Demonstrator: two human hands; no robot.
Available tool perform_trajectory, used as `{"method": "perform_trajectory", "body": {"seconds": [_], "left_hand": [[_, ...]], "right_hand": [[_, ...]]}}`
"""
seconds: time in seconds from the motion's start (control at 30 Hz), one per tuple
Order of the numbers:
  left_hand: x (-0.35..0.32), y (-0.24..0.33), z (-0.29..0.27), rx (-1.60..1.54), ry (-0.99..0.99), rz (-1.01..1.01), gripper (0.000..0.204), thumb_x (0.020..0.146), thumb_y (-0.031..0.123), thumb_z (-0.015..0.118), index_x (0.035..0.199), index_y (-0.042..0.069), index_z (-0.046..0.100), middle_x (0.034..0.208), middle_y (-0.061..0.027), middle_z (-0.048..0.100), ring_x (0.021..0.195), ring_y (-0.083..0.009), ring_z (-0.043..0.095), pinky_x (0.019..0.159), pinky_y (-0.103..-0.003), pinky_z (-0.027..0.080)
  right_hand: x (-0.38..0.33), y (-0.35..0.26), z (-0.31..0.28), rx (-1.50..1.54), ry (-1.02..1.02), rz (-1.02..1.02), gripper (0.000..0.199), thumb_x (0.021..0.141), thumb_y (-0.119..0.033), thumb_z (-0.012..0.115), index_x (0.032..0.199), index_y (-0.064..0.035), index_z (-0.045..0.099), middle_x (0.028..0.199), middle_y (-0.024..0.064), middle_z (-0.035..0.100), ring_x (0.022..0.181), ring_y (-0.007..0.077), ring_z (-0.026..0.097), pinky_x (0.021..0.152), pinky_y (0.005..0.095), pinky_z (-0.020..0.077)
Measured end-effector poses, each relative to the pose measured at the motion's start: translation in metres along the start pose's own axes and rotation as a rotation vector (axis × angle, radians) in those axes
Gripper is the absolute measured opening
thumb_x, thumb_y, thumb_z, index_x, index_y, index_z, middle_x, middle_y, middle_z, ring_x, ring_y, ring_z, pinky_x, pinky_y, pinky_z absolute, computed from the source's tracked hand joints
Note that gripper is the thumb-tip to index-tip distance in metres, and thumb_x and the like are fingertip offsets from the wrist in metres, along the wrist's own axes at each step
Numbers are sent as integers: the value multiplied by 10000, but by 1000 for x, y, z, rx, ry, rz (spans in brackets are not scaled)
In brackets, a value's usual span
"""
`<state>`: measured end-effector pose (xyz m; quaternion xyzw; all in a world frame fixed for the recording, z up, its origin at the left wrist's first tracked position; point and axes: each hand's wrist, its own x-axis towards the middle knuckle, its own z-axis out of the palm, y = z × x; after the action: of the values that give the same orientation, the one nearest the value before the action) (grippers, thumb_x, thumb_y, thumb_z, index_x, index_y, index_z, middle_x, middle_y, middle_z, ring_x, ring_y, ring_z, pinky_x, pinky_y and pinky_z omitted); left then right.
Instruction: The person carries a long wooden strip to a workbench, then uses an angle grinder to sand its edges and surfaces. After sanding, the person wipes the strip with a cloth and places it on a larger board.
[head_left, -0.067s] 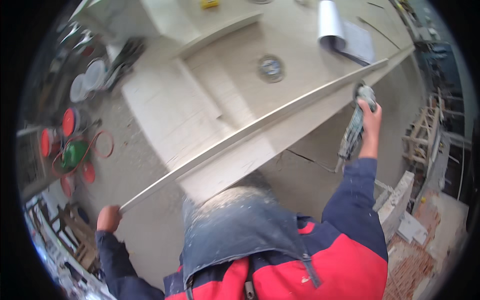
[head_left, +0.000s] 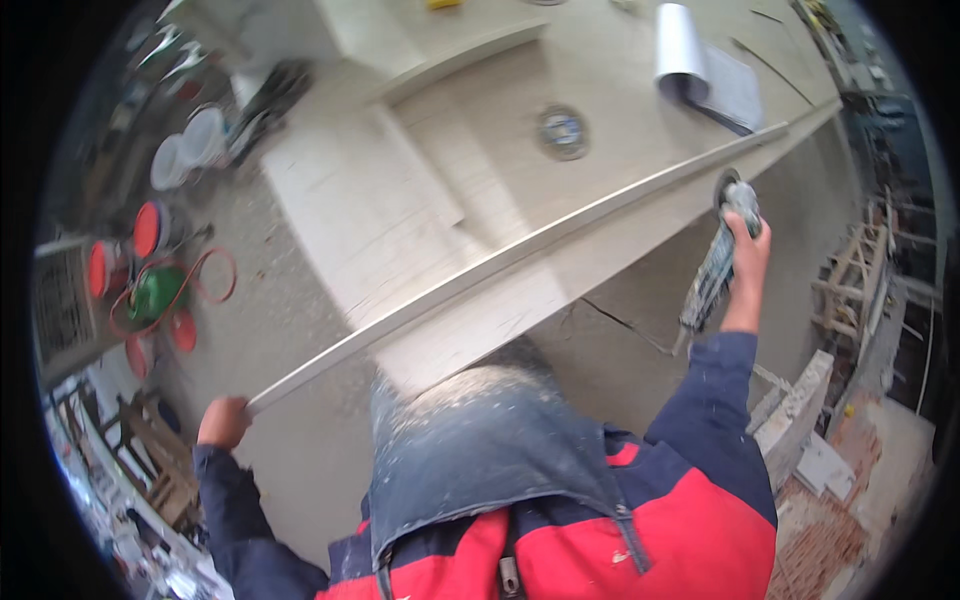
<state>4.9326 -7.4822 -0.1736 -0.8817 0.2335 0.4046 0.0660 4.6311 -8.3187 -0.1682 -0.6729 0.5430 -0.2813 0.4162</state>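
My left hand [head_left: 224, 422] is closed on the near-left end of a long, thin, pale strip [head_left: 400, 318]. This strip runs slantwise over a light worktop board [head_left: 330, 215], its left end sticking out past the board. On the right, my right hand [head_left: 750, 255] grips a dusty angle grinder [head_left: 709, 278]. The grinder's disc is up beside the table's front edge, close to the strip's far right part. A cable trails from the grinder's rear end. Behind the strip, a round disc [head_left: 563, 132] lies on the table.
A rolled white sheet [head_left: 680, 50] and flat papers [head_left: 732, 88] lie at the back right. Buckets with red lids [head_left: 150, 230], a green container [head_left: 158, 293] and a red hose stand on the floor at left. Wooden frames [head_left: 850, 272] and a stone slab [head_left: 795, 405] are at right.
The whole view has shifted slightly, with the table appearing a little further right. Both hands keep their holds on the strip and the angle grinder.
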Motion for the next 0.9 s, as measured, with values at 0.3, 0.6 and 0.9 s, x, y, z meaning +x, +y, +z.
{"method": "perform_trajectory", "body": {"seconds": [0.3,0.6,0.9], "left_hand": [[17,-44,11,-820,-155,109,281,908,162,715,1111,-31,744,914,-102,750,856,-202,703,826,-357,555],[29,-46,61,-1534,-136,301,288,939,167,728,1113,-61,713,857,-88,713,793,-169,679,786,-331,555],[52,-47,78,-1780,-376,209,178,921,179,764,902,23,680,748,-60,675,582,-134,623,517,-275,494]], "right_hand": [[-279,-41,56,157,-237,111,774,816,-155,834,1476,-35,449,1104,127,681,796,178,681,662,328,603],[-457,-67,125,-204,-543,-179,852,724,-255,903,1443,-37,502,1294,141,644,1148,229,631,1001,370,509],[-564,-136,210,-459,-918,-531,774,731,-292,873,1413,-161,529,1263,157,694,1106,385,699,930,428,568]]}}
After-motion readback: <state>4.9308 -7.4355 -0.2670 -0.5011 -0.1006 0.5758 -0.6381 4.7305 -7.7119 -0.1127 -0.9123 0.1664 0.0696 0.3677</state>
